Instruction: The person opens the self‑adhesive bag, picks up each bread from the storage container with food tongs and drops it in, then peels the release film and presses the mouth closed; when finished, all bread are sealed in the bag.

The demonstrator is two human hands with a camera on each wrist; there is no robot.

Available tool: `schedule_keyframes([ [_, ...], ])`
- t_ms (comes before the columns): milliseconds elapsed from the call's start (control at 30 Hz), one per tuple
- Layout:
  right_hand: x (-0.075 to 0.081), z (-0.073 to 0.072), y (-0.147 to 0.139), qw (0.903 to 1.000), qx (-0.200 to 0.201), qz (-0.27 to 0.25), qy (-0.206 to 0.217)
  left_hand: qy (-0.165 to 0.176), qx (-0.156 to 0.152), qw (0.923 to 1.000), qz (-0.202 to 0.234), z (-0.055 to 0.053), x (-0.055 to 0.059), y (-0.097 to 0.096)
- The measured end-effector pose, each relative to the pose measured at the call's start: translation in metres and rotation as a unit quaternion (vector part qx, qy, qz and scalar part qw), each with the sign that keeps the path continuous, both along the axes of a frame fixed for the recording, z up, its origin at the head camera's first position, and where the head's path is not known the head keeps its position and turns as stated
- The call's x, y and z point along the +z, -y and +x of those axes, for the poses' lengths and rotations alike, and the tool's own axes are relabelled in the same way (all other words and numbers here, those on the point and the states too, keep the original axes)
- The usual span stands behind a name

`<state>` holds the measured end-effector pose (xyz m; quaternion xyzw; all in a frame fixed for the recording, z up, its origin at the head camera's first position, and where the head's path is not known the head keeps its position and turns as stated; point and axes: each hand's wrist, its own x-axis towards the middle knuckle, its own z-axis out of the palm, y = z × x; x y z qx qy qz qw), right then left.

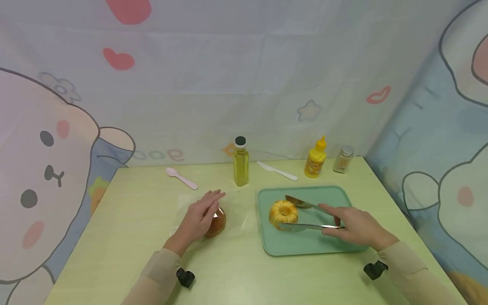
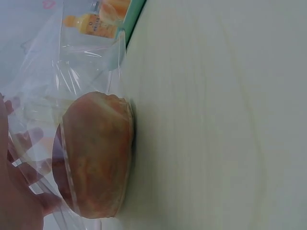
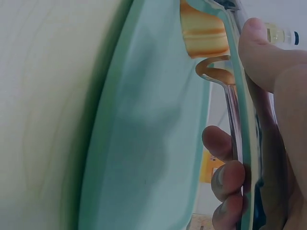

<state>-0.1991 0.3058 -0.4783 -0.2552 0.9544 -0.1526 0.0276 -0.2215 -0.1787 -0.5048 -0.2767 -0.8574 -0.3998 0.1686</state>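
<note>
A pale yellow-green worktop (image 1: pixel 236 279) stood before a cartoon-printed backdrop (image 1: pixel 213 84), carrying a green tray (image 1: pixel 324 243) with a ring-shaped bread (image 1: pixel 283 217) on it. The right hand (image 1: pixel 358 224) gripped metal tongs (image 1: pixel 310 226), their tips at opposite sides of that bread, while the left hand (image 1: pixel 198 217), fingers loosely extended, was over a brown bun (image 1: pixel 217 224) in clear plastic (image 1: pixel 240 214)

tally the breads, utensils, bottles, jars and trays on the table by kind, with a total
Breads: 2 (ring-shaped bread, brown bun)
Utensils: 3 (pink spoon, white knife, metal tongs)
Bottles: 2 (dark-capped bottle, yellow squeeze bottle)
Jars: 1 (small jar)
Trays: 1 (green tray)
Total: 9
</note>
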Motion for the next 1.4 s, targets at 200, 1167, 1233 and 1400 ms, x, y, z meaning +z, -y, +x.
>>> schedule_keyframes([
  [200, -0.004, 0.000, -0.003, 0.9998, 0.009, 0.004, -0.017, 0.003, 0.000, 1.0000, 0.000, 0.000, -0.001, 0.000],
  [1167, 0.011, 0.000, 0.012, 0.9820, 0.049, 0.000, -0.182, 0.040, 0.006, 0.9991, -0.011, 0.002, 0.000, -0.003],
  [1233, 0.012, -0.002, 0.014, 0.9809, 0.052, -0.002, -0.187, 0.040, 0.004, 0.9991, -0.013, 0.002, 0.000, -0.003],
  [1400, 0.015, -0.005, 0.025, 0.9794, 0.057, 0.001, -0.194, 0.038, 0.002, 0.9991, -0.015, 0.003, -0.002, -0.002],
])
